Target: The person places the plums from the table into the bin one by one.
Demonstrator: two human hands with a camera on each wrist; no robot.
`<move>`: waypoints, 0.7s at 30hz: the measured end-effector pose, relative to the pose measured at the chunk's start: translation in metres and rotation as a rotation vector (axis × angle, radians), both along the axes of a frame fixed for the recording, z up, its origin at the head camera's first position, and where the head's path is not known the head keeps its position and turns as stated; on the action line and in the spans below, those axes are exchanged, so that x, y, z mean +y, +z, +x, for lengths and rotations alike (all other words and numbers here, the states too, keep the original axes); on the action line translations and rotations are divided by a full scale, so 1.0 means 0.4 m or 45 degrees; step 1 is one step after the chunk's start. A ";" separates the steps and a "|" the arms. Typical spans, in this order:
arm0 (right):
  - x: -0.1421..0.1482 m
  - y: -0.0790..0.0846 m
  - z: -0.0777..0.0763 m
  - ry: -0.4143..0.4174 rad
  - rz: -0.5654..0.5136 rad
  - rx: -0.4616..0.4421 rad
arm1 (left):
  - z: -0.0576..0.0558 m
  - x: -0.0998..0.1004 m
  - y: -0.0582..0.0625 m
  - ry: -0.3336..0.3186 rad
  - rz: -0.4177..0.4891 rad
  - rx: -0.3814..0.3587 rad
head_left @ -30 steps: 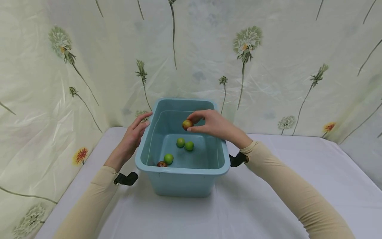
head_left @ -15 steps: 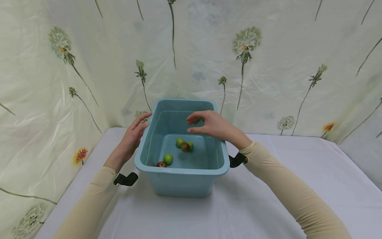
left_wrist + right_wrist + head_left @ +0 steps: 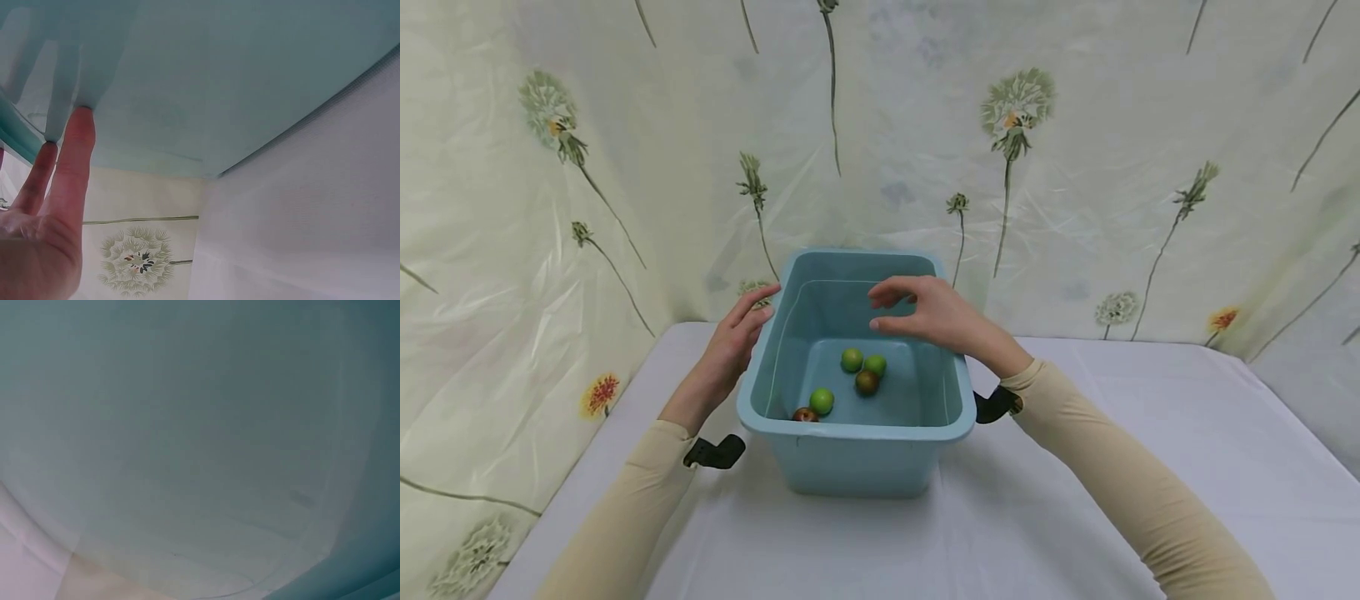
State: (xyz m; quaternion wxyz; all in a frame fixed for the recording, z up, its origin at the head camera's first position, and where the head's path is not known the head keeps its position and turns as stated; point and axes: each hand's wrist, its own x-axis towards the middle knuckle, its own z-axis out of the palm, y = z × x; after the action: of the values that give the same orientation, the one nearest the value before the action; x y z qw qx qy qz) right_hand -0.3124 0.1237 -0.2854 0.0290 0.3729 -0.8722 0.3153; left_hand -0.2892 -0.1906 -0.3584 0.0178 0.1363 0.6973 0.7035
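A blue plastic tub (image 3: pixel 857 431) stands on the table in the head view. On its floor lie three small round green fruits, a near one (image 3: pixel 822 401), a left one (image 3: pixel 852 360) and a right one (image 3: pixel 875 364). A dark reddish-brown round fruit (image 3: pixel 867 382) rests right by the right green one. Another red fruit (image 3: pixel 806 414) is partly hidden behind the near rim. My right hand (image 3: pixel 936 315) hovers over the tub, thumb and fingers apart, holding nothing. With extended fingers, my left hand (image 3: pixel 730 346) touches the tub's left outer side, also seen in the left wrist view (image 3: pixel 62 187).
A white cloth covers the table (image 3: pixel 1112 450). Behind it hangs a curtain (image 3: pixel 887 125) printed with dandelions. Each wrist carries a black camera mount, such as the left mount (image 3: pixel 715 452). The tub wall (image 3: pixel 187 425) fills most of the right wrist view.
My right hand has let go of the reddish-brown fruit, which dropped to the tub floor beside the green ones. Both hands have stayed nearly in place.
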 end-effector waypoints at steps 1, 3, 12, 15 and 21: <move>0.001 0.001 0.002 0.003 -0.016 0.000 | 0.000 -0.001 0.000 -0.002 0.000 0.001; 0.004 0.002 0.005 0.006 -0.044 0.004 | -0.001 -0.002 0.000 -0.005 -0.002 0.000; 0.032 0.004 0.020 -0.007 -0.135 0.017 | -0.001 -0.008 0.007 -0.003 -0.008 -0.006; 0.045 0.006 0.025 -0.022 -0.163 0.030 | 0.000 -0.008 0.010 0.003 -0.013 -0.001; 0.071 0.005 0.034 -0.059 -0.226 0.038 | 0.000 -0.004 0.009 0.005 0.011 -0.012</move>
State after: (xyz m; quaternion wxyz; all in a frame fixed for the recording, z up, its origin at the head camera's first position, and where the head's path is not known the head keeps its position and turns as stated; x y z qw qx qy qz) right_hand -0.2987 0.1522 -0.2836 0.0823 0.3532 -0.8487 0.3851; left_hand -0.2893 -0.1922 -0.3546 0.0192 0.1316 0.6943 0.7073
